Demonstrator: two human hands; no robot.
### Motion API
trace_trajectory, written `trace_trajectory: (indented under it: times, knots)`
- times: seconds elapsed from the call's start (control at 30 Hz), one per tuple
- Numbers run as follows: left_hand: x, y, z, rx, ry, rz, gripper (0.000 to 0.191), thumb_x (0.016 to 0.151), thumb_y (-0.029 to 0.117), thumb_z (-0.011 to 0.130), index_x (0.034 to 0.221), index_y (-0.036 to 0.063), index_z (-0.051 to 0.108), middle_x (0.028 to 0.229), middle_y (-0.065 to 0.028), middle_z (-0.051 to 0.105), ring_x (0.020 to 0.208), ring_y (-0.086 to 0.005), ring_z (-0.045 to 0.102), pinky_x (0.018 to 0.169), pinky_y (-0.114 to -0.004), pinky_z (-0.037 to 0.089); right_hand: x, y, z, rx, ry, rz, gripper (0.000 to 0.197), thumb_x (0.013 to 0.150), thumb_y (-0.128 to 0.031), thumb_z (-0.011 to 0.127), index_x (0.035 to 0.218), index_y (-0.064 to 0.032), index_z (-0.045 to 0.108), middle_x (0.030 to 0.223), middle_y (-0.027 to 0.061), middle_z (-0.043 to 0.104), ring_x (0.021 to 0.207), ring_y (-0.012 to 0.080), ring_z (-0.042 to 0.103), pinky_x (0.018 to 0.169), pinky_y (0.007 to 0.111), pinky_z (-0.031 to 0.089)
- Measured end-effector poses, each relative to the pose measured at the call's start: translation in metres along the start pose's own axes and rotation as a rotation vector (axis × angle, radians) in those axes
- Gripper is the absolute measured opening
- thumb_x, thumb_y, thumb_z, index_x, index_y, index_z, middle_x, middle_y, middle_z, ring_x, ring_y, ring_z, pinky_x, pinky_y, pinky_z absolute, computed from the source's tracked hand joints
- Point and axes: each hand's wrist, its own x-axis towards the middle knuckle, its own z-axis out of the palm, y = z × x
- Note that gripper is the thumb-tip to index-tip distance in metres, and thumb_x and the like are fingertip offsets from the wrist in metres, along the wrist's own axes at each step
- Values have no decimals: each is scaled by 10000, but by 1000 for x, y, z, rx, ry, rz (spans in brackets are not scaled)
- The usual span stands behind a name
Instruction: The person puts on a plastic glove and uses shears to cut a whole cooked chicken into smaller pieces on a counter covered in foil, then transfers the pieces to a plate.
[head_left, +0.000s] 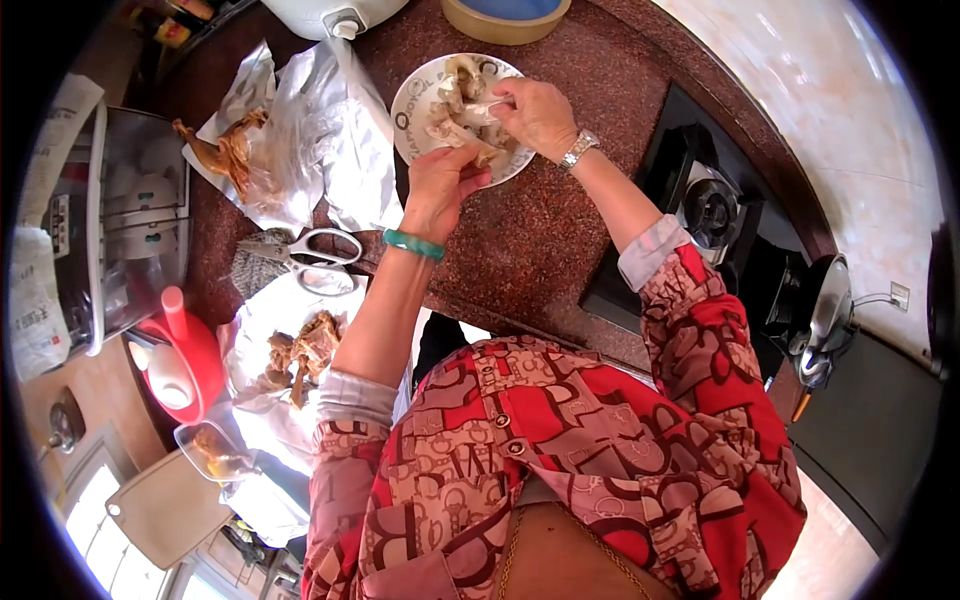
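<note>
A white patterned plate (415, 90) holds pieces of pale cooked poultry meat (466, 81) on the dark red stone counter. My left hand (442, 184), with a green bangle at the wrist, pinches a piece of meat at the plate's near edge. Over the plate's right side, my right hand (534, 116), wearing a metal watch, has its fingertips closed on a pale shred. Left of the plate lies crumpled foil (360, 142) with a browned poultry piece (229, 154) on it. Kitchen scissors (319, 259) rest nearer me, beside more foil (255, 319) bearing browned pieces and bones (307, 349).
A black gas hob (709, 210) stands at the right. Beyond the plate are a tan-rimmed basin (506, 28) and a white appliance (334, 11). A red container (199, 367), a clear plastic tub (214, 450) and a dish cabinet (142, 202) are at the left.
</note>
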Motion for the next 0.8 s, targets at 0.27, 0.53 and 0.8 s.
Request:
trace_trajectory:
  times: [0.27, 0.53, 0.8]
  knots:
    - [-25, 2, 2, 207, -76, 19, 321, 827, 173, 595, 1041, -57, 525, 912, -121, 576, 794, -202, 593, 706, -291, 505, 8, 12, -3, 48, 317, -118, 178, 719, -162, 592, 868, -90, 658, 785, 155, 615, 728, 318, 599, 653, 386, 486]
    - [-79, -47, -21, 344, 15, 353, 189, 799, 119, 650, 941, 16, 583, 797, -15, 594, 685, -79, 552, 586, -217, 469, -3, -55, -14, 713, 117, 75, 168, 798, -178, 640, 763, -14, 653, 649, 10, 604, 559, 66, 513, 517, 213, 416]
    - [-208, -54, -88, 158, 199, 358, 172, 806, 101, 635, 940, 9, 578, 783, -12, 598, 676, -66, 543, 595, -203, 454, -65, -185, 20, 870, -346, -33, 231, 805, -146, 629, 985, -2, 616, 748, 24, 620, 595, 43, 518, 489, 167, 389]
